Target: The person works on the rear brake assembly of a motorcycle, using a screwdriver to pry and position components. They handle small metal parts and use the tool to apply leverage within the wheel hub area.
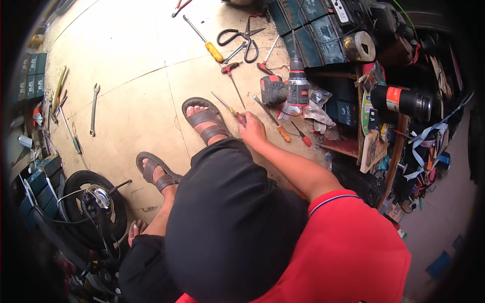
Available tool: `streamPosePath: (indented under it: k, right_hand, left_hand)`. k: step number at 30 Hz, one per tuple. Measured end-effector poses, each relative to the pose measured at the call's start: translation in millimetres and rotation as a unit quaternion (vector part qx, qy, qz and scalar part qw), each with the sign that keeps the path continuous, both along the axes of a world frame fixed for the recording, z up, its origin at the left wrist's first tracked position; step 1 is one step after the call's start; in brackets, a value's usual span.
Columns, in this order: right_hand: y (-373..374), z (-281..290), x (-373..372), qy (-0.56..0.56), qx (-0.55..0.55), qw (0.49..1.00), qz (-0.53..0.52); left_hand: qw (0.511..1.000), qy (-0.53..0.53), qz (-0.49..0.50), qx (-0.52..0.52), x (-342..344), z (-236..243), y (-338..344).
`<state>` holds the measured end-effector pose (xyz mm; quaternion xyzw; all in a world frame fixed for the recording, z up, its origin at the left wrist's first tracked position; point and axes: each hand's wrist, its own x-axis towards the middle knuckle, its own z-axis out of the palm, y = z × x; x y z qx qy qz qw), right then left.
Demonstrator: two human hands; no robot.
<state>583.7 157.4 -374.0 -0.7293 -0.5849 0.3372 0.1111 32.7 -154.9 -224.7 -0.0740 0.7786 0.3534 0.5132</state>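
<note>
My right hand [253, 130] reaches down to the floor beside my right sandal [206, 120]. Its fingers are closed on the red and yellow handle of a small screwdriver [237, 115], whose thin shaft points up and left. Right of that hand lie a longer screwdriver with an orange handle [284, 133] and a short red-handled screwdriver [305, 140]. My left hand [135, 232] hangs low by my left leg, near a small black wheel [118, 217]. Only some of its fingers show past the knee, and what they do is hidden.
Scattered ahead are a T-handle tool [231, 68], black scissors [246, 35], a yellow-handled screwdriver [213, 51] and a spanner [94, 108]. A cordless drill [297, 83] stands at the right, before dark green boxes [323, 33] and a cluttered shelf [343, 147]. More tools lie along the left edge.
</note>
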Motion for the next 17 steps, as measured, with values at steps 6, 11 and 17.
streamPosePath:
  k: [6,11,17]
  right_hand:
    - [-12,3,25,-0.014,-0.049,0.997,-0.054]
    - [4,-9,14,0.027,-0.018,0.999,-0.029]
    - [58,6,-32,0.085,0.026,0.995,0.045]
  left_hand:
    - [0.993,0.087,0.037,0.075,29,73,63]
    - [0.970,0.159,0.065,0.171,46,169,119]
    - [0.879,0.399,-0.075,0.250,52,257,118]
